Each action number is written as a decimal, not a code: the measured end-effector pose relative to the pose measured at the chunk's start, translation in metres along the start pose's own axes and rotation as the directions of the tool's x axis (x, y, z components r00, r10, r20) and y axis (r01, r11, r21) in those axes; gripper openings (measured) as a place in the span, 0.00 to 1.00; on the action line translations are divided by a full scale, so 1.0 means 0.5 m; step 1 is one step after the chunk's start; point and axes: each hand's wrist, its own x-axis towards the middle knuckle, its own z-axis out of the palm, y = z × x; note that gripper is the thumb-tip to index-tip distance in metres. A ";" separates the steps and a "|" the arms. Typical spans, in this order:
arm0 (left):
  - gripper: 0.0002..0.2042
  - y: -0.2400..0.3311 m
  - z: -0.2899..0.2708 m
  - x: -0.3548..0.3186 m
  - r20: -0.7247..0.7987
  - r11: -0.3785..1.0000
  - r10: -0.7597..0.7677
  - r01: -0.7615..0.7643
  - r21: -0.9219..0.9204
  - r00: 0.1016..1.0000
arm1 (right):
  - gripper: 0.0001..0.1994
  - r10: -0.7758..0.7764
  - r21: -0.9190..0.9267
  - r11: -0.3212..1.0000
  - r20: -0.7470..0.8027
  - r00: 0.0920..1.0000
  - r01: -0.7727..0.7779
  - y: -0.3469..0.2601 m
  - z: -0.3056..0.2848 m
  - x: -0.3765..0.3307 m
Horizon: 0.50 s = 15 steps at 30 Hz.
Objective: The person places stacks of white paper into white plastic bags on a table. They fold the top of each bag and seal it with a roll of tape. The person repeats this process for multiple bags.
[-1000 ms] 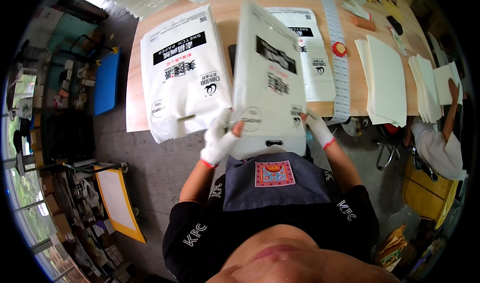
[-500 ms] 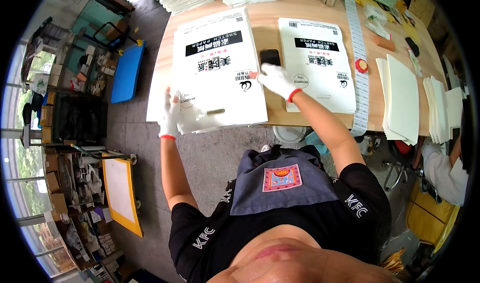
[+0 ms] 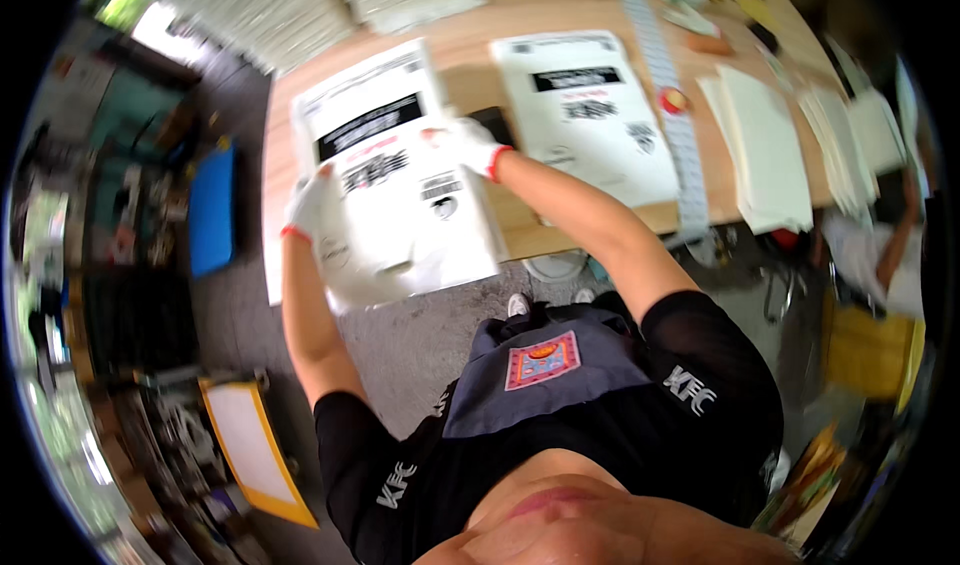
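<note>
1. The left hand [image 3: 305,203], in a white glove with a red cuff, lies on the left edge of a large white printed bag [image 3: 395,190]; the picture is blurred there, so I cannot tell whether its fingers are closed on the edge or only pressed flat against it.
2. The right hand [image 3: 468,145], gloved the same way, rests on the bag's upper right part, fingers together and laid flat on the paper as far as the blur allows.
3. The bag lies on the left end of the wooden table [image 3: 520,227], its lower part hanging out past the near edge toward the person.
4. A second printed bag [image 3: 590,115] lies flat just to the right, apart from both hands, with a dark small object [image 3: 495,123] between the two bags.
5. Further right run a long measuring strip [image 3: 672,135] and stacks of plain cream sheets [image 3: 768,150].
6. Judging by the lie of things, one bag looks set down and finished with, while the held one is not yet squared onto the table; the stacks at the far edge [image 3: 300,5] suggest much remains.
</note>
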 end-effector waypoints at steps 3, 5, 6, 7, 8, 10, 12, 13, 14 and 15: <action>0.39 -0.023 -0.023 -0.001 -0.276 0.958 0.239 -0.179 0.226 0.931 | 0.37 0.030 0.028 0.999 -0.086 0.996 -0.027 0.004 -0.012 -0.033; 0.40 0.041 0.005 -0.041 -0.252 0.759 0.550 -0.350 0.549 0.796 | 0.39 -0.185 -0.033 0.983 -0.196 0.963 0.182 0.105 -0.037 -0.061; 0.41 0.074 0.021 -0.090 -0.198 0.632 0.678 -0.424 0.649 0.708 | 0.36 -0.285 0.081 0.952 -0.112 0.952 0.295 0.137 -0.071 -0.102; 0.42 0.112 0.057 -0.143 -0.129 0.526 0.770 -0.509 0.681 0.625 | 0.30 -0.381 0.042 0.917 -0.200 0.903 0.396 0.188 -0.089 -0.137; 0.41 0.133 0.083 -0.200 -0.109 0.551 0.767 -0.564 0.615 0.632 | 0.27 -0.307 -0.009 0.950 -0.191 0.932 0.312 0.210 -0.126 -0.184; 0.36 0.142 0.159 -0.309 -0.018 0.506 0.822 -0.716 0.481 0.569 | 0.21 -0.204 -0.116 0.977 -0.266 0.942 0.178 0.267 -0.215 -0.305; 0.36 0.129 0.222 -0.351 0.058 0.494 0.848 -0.826 0.270 0.527 | 0.16 -0.270 -0.338 0.934 -0.451 0.851 0.117 0.348 -0.319 -0.402; 0.36 0.126 0.261 -0.389 0.098 0.521 0.836 -0.837 0.166 0.540 | 0.14 -0.369 -0.495 0.865 -0.523 0.768 0.079 0.396 -0.371 -0.445; 0.34 0.110 0.283 -0.416 0.183 0.478 0.843 -0.860 0.181 0.507 | 0.11 -0.019 -0.390 0.877 -0.614 0.789 -0.282 0.358 -0.425 -0.489; 0.31 0.101 0.335 -0.447 0.222 0.554 0.824 -0.824 -0.118 0.522 | 0.10 -0.232 -0.577 0.748 -0.691 0.685 -0.329 0.427 -0.480 -0.529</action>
